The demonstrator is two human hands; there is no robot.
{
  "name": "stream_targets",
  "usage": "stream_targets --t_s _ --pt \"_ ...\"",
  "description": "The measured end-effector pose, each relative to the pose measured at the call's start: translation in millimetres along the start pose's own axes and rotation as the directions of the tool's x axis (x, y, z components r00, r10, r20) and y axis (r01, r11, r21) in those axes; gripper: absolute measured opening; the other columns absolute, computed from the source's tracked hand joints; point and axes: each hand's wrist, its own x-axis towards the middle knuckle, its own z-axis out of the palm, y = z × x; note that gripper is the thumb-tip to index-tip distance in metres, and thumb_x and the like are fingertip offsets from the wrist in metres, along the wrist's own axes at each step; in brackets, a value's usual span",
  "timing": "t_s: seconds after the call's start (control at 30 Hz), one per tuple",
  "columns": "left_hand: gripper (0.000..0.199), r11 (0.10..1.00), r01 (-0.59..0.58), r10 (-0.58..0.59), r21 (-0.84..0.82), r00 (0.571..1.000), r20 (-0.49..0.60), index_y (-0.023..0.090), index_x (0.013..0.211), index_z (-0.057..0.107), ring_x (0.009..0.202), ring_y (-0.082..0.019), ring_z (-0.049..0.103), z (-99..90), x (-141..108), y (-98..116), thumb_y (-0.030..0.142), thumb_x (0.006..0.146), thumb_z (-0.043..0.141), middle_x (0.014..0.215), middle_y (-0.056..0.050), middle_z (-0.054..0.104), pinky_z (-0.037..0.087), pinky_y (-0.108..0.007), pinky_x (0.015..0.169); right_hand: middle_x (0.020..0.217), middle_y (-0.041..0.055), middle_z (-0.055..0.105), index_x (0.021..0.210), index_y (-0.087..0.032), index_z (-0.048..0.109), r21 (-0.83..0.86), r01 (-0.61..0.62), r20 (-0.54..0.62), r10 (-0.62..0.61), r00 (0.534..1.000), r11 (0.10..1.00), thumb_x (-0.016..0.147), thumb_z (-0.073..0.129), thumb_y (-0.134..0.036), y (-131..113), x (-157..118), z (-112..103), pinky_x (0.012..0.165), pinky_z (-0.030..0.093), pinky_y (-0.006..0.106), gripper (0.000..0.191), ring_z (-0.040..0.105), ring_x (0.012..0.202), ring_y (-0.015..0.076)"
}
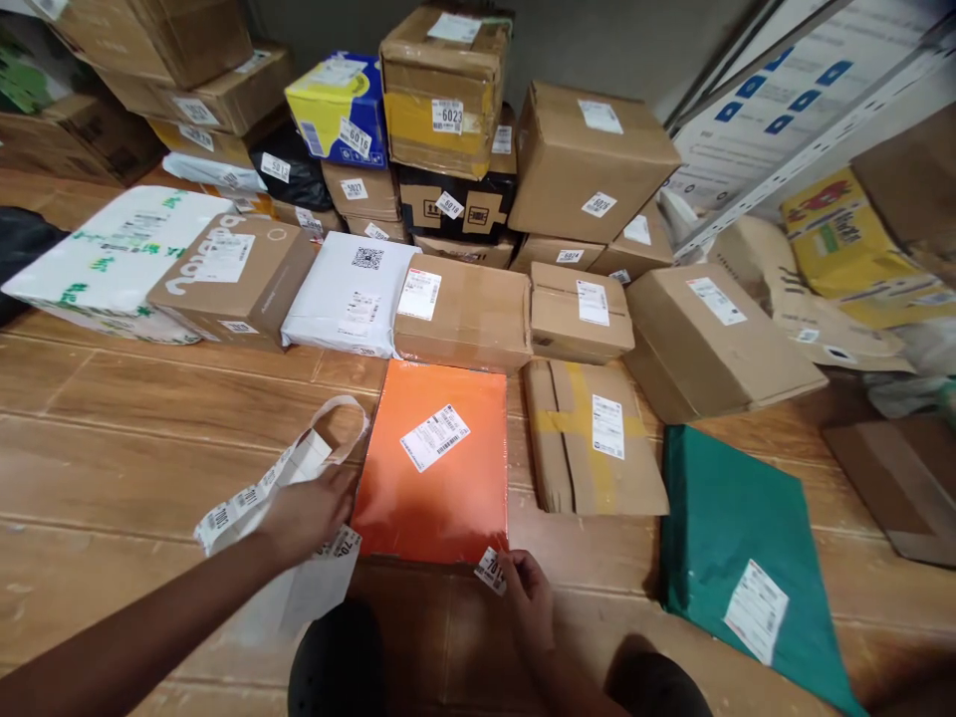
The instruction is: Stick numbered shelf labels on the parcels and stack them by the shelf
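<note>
An orange parcel (478, 478) with a white shipping label (435, 437) lies flat on the wooden floor before me. At its lower right corner my right hand (529, 602) pinches a small numbered sticker (491, 570) between thumb and finger. Left of the parcel, a long white strip of numbered labels (250, 503) curls at its top and hangs down. My left hand (310, 513) is closed on that strip; its fingertips are partly hidden, close to the parcel's left edge.
A taped brown parcel (553, 433) and a green parcel (747, 528) lie to the right. Behind stands a row of boxes, including a brown carton (463, 334) and a white bag parcel (314, 289), with stacked cartons against the wall. A metal rack (814, 149) rises at right.
</note>
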Motion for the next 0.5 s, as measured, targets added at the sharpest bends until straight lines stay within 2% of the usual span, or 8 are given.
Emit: stream_targets --t_s 0.03,0.1,0.17,0.23,0.3,0.4,0.47,0.5 --pt "0.047 0.997 0.023 -0.024 -0.08 1.0 -0.008 0.013 0.126 0.051 0.1 -0.038 0.063 10.3 4.8 11.8 0.031 0.084 0.044 0.131 -0.024 0.053 0.044 -0.055 0.088 0.052 -0.0016 0.054 0.058 -0.018 0.053 0.042 -0.015 -0.011 0.015 1.0 0.999 0.058 0.071 -0.064 2.3 0.2 2.3 0.05 0.042 0.025 0.049 0.049 0.052 0.0141" --pt "0.056 0.968 0.075 -0.07 -0.241 0.997 0.027 0.008 0.128 0.049 0.11 -0.04 0.059 29.7 13.5 24.0 0.041 0.083 0.046 0.128 -0.025 0.056 0.043 -0.053 0.093 0.053 -0.0019 0.054 0.058 -0.018 0.052 0.123 -0.051 -0.045 0.057 0.997 0.991 0.055 0.073 -0.063 4.0 0.1 9.8 0.049 0.042 0.025 0.05 0.048 0.052 0.0135" --pt "0.056 0.93 0.086 -0.059 -0.357 0.994 0.087 0.012 0.123 0.055 0.111 -0.034 0.06 42.5 21.4 22.1 0.05 0.085 0.041 0.119 -0.018 0.065 0.045 -0.044 0.095 0.053 -0.0017 0.055 0.056 -0.018 0.052 0.179 -0.075 -0.092 0.092 0.991 0.981 0.053 0.074 -0.062 1.2 0.8 17.6 0.049 0.041 0.024 0.05 0.048 0.051 0.013" --pt "0.059 0.882 0.092 -0.017 -0.463 0.986 0.165 0.018 0.12 0.06 0.108 -0.027 0.063 47.2 27.1 14.0 0.059 0.086 0.033 0.114 -0.01 0.07 0.048 -0.035 0.094 0.05 -0.0013 0.055 0.053 -0.017 0.052 0.204 -0.097 -0.152 0.129 0.98 0.974 0.05 0.073 -0.06 -6.7 3.3 23.0 0.048 0.041 0.024 0.047 0.047 0.049 0.0129" --pt "0.069 0.752 0.142 0.032 -0.644 0.968 0.251 0.018 0.121 0.059 0.107 -0.026 0.064 44.7 28.4 8.8 0.068 0.08 0.036 0.111 -0.009 0.072 0.049 -0.034 0.093 0.048 -0.0001 0.055 0.052 -0.017 0.054 0.205 -0.148 -0.229 0.194 0.954 0.968 0.048 0.071 -0.056 -20.9 8.7 25.0 0.046 0.041 0.025 0.043 0.048 0.049 0.0139" --pt "0.077 0.432 0.26 0.145 -0.864 0.925 0.351 0.015 0.118 0.062 0.108 -0.029 0.064 29.4 19.6 14.5 0.072 0.066 0.056 0.109 -0.011 0.072 0.05 -0.035 0.094 0.047 0.0023 0.055 0.052 -0.017 0.055 0.203 -0.239 -0.315 0.295 0.902 0.95 0.046 0.065 -0.052 -58.9 21.7 20.9 0.042 0.039 0.025 0.037 0.048 0.049 0.0155" --pt "0.069 0.308 0.344 0.171 -0.887 0.897 0.407 0.017 0.112 0.065 0.107 -0.028 0.064 12.6 8.7 24.7 0.067 0.064 0.063 0.111 -0.01 0.072 0.052 -0.033 0.092 0.049 0.003 0.056 0.054 -0.017 0.057 0.193 -0.185 -0.302 0.238 0.923 0.964 0.05 0.062 -0.051 -98.6 29.4 12.8 0.043 0.039 0.025 0.035 0.049 0.049 0.0156" --pt "0.064 0.287 0.399 0.134 -0.871 0.884 0.449 0.018 0.109 0.067 0.103 -0.028 0.066 3.0 2.9 30.5 0.065 0.066 0.063 0.107 -0.01 0.073 0.054 -0.033 0.087 0.052 0.0032 0.057 0.057 -0.017 0.058 0.188 -0.08 -0.272 0.131 0.953 0.979 0.054 0.062 -0.05 -122.5 30.9 7.1 0.045 0.041 0.025 0.033 0.05 0.051 0.0156"
